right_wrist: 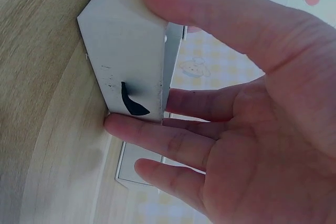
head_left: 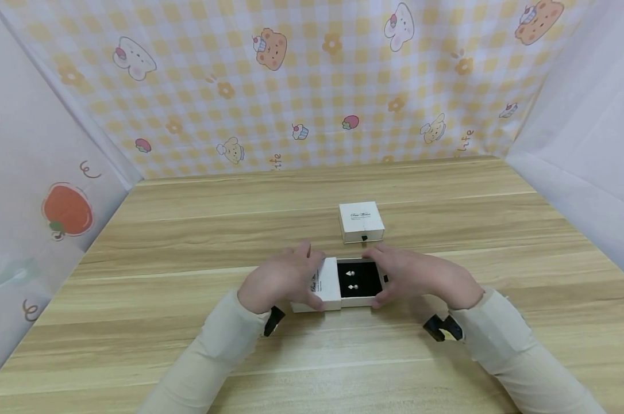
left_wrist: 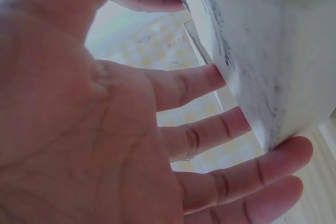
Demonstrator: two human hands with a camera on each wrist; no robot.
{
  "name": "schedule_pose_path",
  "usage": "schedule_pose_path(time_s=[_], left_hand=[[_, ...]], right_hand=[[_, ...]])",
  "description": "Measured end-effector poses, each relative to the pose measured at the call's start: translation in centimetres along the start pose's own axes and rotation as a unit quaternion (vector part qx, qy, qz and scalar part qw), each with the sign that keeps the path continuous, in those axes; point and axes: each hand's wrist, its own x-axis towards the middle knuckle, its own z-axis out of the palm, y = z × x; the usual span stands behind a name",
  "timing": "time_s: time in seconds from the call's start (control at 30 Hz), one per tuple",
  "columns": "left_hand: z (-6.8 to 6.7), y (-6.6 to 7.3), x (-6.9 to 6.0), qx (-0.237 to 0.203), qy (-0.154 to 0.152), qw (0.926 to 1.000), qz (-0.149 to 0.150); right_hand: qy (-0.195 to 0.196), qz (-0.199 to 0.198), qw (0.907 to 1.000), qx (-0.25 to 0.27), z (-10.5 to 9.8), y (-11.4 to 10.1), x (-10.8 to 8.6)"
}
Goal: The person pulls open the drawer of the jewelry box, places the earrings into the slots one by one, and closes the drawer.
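Observation:
A white slide-out jewelry box lies on the table, its drawer (head_left: 361, 301) partly out of the printed sleeve (head_left: 331, 282) toward the right. On the drawer's black pad (head_left: 367, 279) sit small pale earrings (head_left: 350, 273). My left hand (head_left: 281, 280) holds the sleeve between thumb and fingers across its near and far sides. With thumb and fingers at the drawer's two sides, my right hand (head_left: 420, 276) grips its right end. A black pull tab (right_wrist: 134, 102) sticks out of the drawer's front in the right wrist view.
Just behind the hands stands a second white box (head_left: 361, 221), closed, with printed lettering and a black tab. The wooden table (head_left: 188, 224) ends at a yellow checked cloth (head_left: 322, 103) at the back, with white cloths at both sides.

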Motion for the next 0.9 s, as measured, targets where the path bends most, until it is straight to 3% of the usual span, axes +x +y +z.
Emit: schedule_pose_path(time_s=[0.9], left_hand=[[-0.01,0.24,0.15,0.007,0.001,0.9999,0.014]], right_hand=[[0.022,-0.026,0.9994,-0.009,0.34,-0.73,0.19]])
